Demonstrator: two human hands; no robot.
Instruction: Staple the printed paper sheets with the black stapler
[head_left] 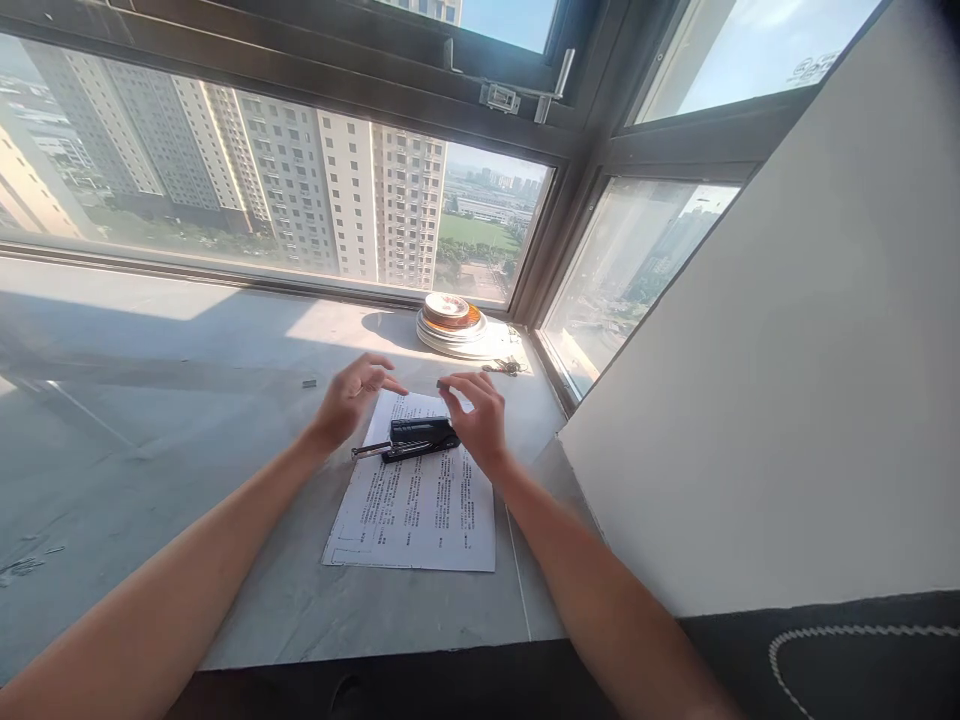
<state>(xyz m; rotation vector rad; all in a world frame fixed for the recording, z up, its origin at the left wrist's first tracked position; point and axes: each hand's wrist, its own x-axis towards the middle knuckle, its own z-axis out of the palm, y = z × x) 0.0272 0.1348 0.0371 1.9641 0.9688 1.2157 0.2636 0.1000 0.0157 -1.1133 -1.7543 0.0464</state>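
Loose slivers: thin dark pieces (pixel 26 566) lie scattered on the grey ledge (pixel 142 500), well to the left of the stapler (pixel 421 432); too small to identify with certainty.
Short strip: a small grey strip (pixel 309 384) lies on the ledge, left of the stapler and farther toward the window (pixel 285 180).
Left hand: my left hand (pixel 351 396) is raised to the left of the stapler and beyond it, fingers parted; I see nothing held in it.
Metal rail: a narrow rail (pixel 370 450) projects from the left end of the stapler.
Paper: printed paper (pixel 420 520) lies beneath the stapler and extends from it toward me.
Stapler: dark, lying on the paper, its upper part raised from its base at the left end.
Small piece: a dark piece (pixel 440 384) is held beyond the stapler, near its right end and clear of it.
Disc stack: round white and amber items (pixel 452 325) are stacked beyond the stapler, near the window.
Right hand: my right hand (pixel 478 412) pinches the small piece between thumb and fingertips; the hand overlaps the stapler's right end in view, contact uncertain.
Dark tangle: a thin, cord-like tangle (pixel 504 368) lies beyond the stapler, to its right.
Step in hand: I judge it to be positioning the small piece; it is not in the stapler.
Next move: in my judgement, it calls for keeping the pinch secure, orienting the piece, and using my free left hand to steady the stapler.
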